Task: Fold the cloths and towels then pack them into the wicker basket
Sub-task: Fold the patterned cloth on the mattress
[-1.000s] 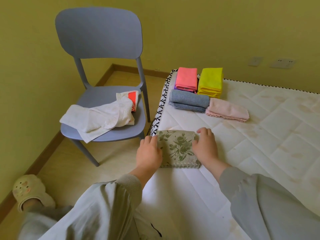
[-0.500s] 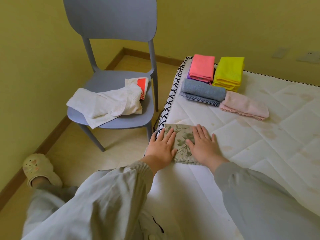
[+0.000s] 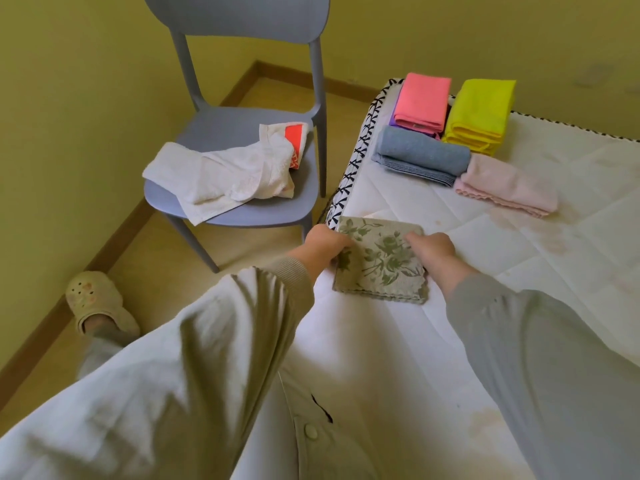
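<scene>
A folded grey-green floral cloth [image 3: 379, 263] lies at the near left edge of the white mattress [image 3: 519, 271]. My left hand [image 3: 323, 245] grips its left edge with the fingers curled under it. My right hand [image 3: 433, 251] holds the right edge, fingers bent over the cloth. Folded cloths sit at the mattress's far corner: a pink cloth [image 3: 422, 98] on a purple one, a yellow cloth [image 3: 479, 114], a blue-grey towel [image 3: 422, 154] and a pale pink towel [image 3: 505, 185]. An unfolded white towel [image 3: 221, 178] lies on the chair. No wicker basket is in view.
A grey-blue plastic chair [image 3: 242, 129] stands left of the mattress, also carrying a cloth with a red patch [image 3: 295, 140]. My slippered foot [image 3: 97, 303] rests on the floor near the yellow wall. Bare quilted mattress stretches to the right.
Both hands went from pressing flat on top of the floral cloth to taking hold of its left and right edges. The camera view has shifted left and closer.
</scene>
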The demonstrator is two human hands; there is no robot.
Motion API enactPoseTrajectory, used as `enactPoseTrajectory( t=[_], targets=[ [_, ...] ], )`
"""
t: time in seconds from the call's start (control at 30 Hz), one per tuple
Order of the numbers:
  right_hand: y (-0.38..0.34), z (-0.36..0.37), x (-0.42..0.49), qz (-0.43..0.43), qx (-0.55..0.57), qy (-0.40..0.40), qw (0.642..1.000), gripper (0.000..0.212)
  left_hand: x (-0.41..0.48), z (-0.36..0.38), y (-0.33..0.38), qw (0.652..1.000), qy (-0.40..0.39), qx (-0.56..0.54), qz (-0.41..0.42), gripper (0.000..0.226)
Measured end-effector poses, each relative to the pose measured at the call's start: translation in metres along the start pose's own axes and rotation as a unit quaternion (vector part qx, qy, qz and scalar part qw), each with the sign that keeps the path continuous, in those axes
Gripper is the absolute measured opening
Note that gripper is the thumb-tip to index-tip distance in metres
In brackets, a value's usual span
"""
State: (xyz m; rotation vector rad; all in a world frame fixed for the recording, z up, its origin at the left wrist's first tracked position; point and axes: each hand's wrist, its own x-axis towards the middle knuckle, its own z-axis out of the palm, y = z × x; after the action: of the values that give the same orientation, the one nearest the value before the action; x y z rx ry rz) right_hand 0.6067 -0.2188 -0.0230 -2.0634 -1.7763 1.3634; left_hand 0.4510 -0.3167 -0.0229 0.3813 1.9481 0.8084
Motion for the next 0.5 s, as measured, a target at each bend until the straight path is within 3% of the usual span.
enactPoseTrajectory(
  t=[0.23,0.4,0.5],
  targets=[
    [-0.021,0.008,-0.004,0.022,0.062,-0.066,0.996,0.021,-0.003,-0.025,-0.012,0.997,-0.031,-0.047,-0.058,0.015],
    [-0.040,0.021,-0.003,-0.008,-0.065,-0.085,0.994,0.023,0.000,-0.046,-0.020,0.997,-0.012,-0.008,-0.081,0.009],
    [-0.050,0.019,0.001,0.012,-0.086,-0.100,0.991,0.015,0.001,-0.047,-0.016,0.997,-0.011,-0.019,-0.074,0.019]
  ],
)
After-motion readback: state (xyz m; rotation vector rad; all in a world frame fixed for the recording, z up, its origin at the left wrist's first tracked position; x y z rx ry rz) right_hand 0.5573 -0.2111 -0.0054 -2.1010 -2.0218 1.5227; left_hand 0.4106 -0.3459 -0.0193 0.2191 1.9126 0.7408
